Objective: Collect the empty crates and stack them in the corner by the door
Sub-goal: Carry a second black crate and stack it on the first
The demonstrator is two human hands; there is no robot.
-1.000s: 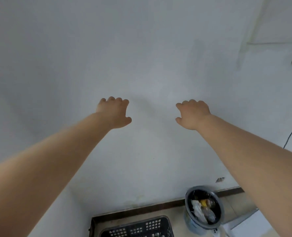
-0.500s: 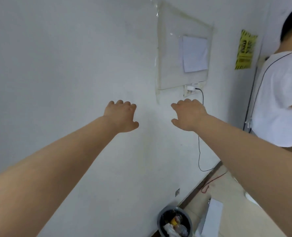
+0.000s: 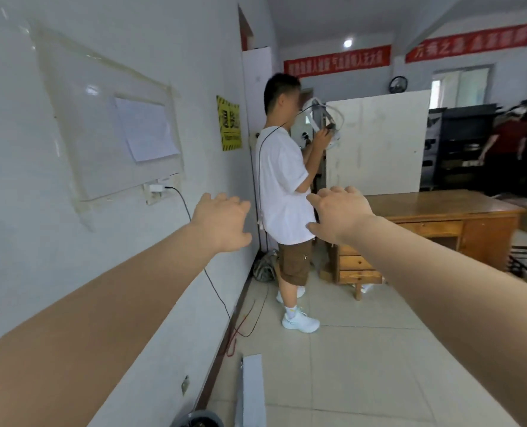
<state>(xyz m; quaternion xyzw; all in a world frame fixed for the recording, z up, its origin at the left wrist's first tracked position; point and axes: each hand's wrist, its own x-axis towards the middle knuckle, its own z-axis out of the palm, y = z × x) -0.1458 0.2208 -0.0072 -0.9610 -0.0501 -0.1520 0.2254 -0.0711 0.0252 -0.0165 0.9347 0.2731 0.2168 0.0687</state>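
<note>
Both my arms stretch forward at chest height with nothing in them. My left hand (image 3: pixel 222 221) hovers palm down, fingers spread, close to the white wall. My right hand (image 3: pixel 337 212) is level with it, fingers loosely apart. A dark crate-like frame (image 3: pixel 526 261) shows at the right edge beside the desk; its shape is partly cut off. No other crate shows in the head view.
A person in a white shirt (image 3: pixel 284 186) stands ahead by the wall. A wooden desk (image 3: pixel 435 217) sits behind them. Cables (image 3: pixel 240 322) trail on the tiled floor along the wall, a white board (image 3: pixel 251 389) lies flat, and a bin's rim (image 3: pixel 199 420) shows at the bottom.
The view has swung right, away from the wall corner with the black crate and bin, toward the room. Both hands stay outstretched and empty.
</note>
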